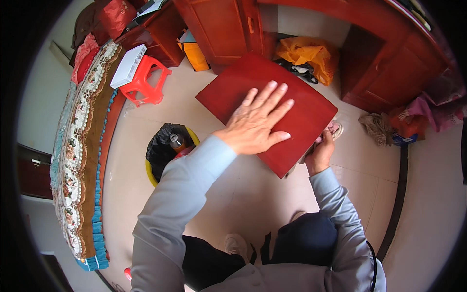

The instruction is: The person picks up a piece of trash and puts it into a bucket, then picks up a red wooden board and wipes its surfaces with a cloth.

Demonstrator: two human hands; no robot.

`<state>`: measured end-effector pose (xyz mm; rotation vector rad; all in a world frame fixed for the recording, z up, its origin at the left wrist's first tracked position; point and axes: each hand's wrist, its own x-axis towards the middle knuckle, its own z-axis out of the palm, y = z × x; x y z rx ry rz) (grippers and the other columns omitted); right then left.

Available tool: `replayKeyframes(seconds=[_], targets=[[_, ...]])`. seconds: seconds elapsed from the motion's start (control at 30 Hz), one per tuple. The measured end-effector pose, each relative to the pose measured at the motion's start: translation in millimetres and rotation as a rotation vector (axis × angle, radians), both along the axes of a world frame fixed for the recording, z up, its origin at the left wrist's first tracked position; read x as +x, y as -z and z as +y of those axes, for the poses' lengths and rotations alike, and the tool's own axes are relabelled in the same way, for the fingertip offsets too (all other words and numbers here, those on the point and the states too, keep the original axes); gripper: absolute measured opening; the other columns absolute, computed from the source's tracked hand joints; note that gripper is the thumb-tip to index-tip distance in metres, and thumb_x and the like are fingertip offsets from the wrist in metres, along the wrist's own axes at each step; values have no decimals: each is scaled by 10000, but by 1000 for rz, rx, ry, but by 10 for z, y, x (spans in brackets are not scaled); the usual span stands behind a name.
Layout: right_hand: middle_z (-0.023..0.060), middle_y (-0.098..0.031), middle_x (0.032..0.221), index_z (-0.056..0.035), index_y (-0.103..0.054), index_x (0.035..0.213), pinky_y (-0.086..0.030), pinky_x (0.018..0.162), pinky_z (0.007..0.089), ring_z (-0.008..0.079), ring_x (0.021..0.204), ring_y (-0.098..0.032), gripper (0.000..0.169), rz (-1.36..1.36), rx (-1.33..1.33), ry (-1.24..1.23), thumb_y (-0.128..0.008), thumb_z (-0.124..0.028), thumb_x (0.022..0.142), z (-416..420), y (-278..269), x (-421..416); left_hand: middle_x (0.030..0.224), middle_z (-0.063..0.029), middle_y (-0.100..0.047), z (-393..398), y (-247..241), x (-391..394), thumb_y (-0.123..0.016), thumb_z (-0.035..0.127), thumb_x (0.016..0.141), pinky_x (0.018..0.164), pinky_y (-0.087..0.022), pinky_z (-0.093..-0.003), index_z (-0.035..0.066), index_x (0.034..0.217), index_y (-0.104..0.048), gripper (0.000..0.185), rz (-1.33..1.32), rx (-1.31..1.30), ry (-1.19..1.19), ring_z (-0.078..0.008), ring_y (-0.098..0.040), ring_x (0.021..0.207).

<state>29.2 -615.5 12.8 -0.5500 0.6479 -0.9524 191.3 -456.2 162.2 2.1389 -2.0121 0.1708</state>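
A red wooden panel or table top (310, 106) lies tilted in front of me, its underside hidden. My left hand (259, 120) rests flat on or just over its surface, fingers spread and holding nothing. At the panel's right edge, my right hand (321, 151) has its fingers curled, with the thumb up beside the edge. A pink and whitish cloth (335, 129) shows just beyond that hand. Whether the fingers grip the panel or the cloth cannot be told, since the panel hides part of them.
A yellow bin (149, 171) with a black liner and a bottle stands left. Behind it are a red plastic stool (155, 85) bearing a white box (128, 65), and a bed (74, 160). Red wooden cabinets (222, 29), an orange plastic bag (310, 53) and cloths (377, 127) lie beyond.
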Motion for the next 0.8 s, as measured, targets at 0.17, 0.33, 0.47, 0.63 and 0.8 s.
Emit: replayKeyframes(seconds=[0.17, 0.33, 0.47, 0.63, 0.8], targets=[[121, -670, 1250, 19, -613, 1275, -524, 980, 349, 220, 1115, -652, 341, 115, -376, 119, -467, -166, 1028, -63, -95, 206, 1706, -181, -214, -198, 130, 14, -556, 551, 1000, 1242, -155, -607, 123, 1611, -358, 772, 106, 138, 15, -383, -163, 1581], [113, -639, 1313, 38, -585, 1334, -499, 976, 345, 213, 1162, -618, 376, 83, -190, -100, -488, -100, 997, -690, -286, 612, 1709, -182, -208, -612, 181, -71, -512, 552, 1020, 1239, -153, -603, 110, 1623, -325, 771, 111, 107, -306, -385, -158, 1583], [117, -646, 1297, 35, -518, 1404, -457, 1066, 352, 254, 1214, -607, 425, 155, -345, -105, -525, -146, 1019, -926, 31, 827, 1706, -201, -206, -799, 176, -104, -497, 523, 1031, 1235, -150, -607, 105, 1630, -309, 755, 85, 142, -403, -383, -164, 1583], [216, -646, 1312, 18, -538, 1400, -446, 1078, 396, 368, 1241, -607, 462, 428, -633, -76, -581, -170, 980, -602, 677, 671, 1711, -184, -207, -776, 132, -105, -488, 514, 1038, 1230, -152, -612, 117, 1634, -304, 740, 61, 171, -404, -371, -164, 1588], [208, -709, 1023, -5, -585, 1321, -513, 917, 451, 401, 964, -666, 400, 773, -102, -213, -584, -132, 941, -500, 1210, 576, 1722, -150, -201, -819, 147, -108, -463, 525, 1047, 1236, -138, -607, 138, 1638, -304, 725, 89, 179, -412, -351, -150, 1596]])
